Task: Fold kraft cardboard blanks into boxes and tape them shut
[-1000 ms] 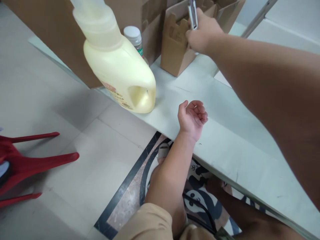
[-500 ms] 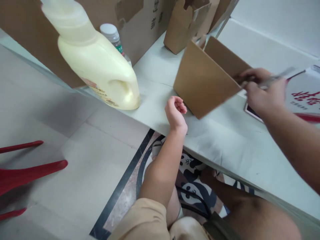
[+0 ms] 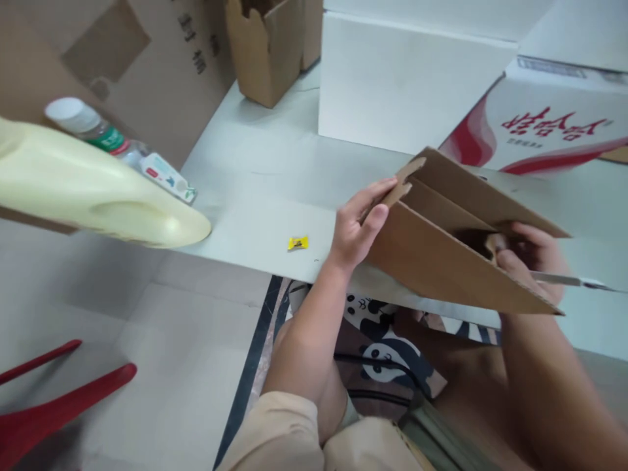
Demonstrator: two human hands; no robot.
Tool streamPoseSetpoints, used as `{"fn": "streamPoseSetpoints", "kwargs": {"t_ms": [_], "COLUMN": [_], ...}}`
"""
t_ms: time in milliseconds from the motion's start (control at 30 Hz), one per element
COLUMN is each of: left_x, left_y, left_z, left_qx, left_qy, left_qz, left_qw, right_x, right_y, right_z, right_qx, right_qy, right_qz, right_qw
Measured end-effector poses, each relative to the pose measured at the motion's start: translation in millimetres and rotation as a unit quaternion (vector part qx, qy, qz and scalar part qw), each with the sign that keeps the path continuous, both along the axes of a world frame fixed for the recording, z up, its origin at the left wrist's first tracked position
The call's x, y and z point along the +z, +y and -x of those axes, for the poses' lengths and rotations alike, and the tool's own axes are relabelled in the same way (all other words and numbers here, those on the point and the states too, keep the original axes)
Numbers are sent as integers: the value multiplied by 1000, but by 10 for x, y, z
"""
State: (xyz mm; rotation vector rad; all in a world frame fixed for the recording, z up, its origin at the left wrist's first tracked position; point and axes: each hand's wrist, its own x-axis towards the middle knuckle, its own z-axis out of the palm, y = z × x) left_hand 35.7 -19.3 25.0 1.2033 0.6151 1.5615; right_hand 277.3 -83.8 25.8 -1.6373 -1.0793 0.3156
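Note:
A brown cardboard box (image 3: pixel 461 255) is tilted over the table's front edge, its open side up and towards the right. My left hand (image 3: pixel 358 226) is closed on its left end, the thumb on the near side of a notched edge. My right hand (image 3: pixel 537 261) reaches into the opening and pinches a cardboard flap (image 3: pixel 492 247) inside. A slim, pale pen-like tool (image 3: pixel 554 279) with a thin dark tip is tucked in that hand and sticks out to the right. A small yellow wrapped packet (image 3: pixel 297 243) lies on the table left of my left hand.
A pale yellow jug (image 3: pixel 108 190), a white-capped bottle (image 3: pixel 98 127) and a small white carton (image 3: pixel 168 178) stand at the left. Behind are a smaller cardboard box (image 3: pixel 267 55), a white box (image 3: pixel 392 78) and a red-and-white printed box (image 3: pixel 549 124). A red chair part (image 3: pixel 69 399) is lower left.
My left hand has risen from the table and taken hold of the box's left end. The box has moved nearer and tilted, uncovering the yellow packet. The view has swung right.

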Motion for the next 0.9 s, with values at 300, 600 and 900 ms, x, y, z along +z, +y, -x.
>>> {"fn": "streamPoseSetpoints", "kwargs": {"t_ms": [300, 600, 900], "left_x": [23, -229, -343], "left_y": [-8, -197, -269], "left_z": [-304, -541, -542], "left_qx": [31, 106, 146], "left_qy": [35, 190, 210], "left_qz": [117, -63, -6], "left_qw": [992, 974, 967], "right_x": [-271, -239, -309], "right_y": [-37, -113, -139], "right_z": [-244, -511, -545], "right_qx": [63, 94, 189], "right_qy": [82, 129, 170], "right_qz": [-88, -153, -172], "right_qw": [991, 975, 952]}}
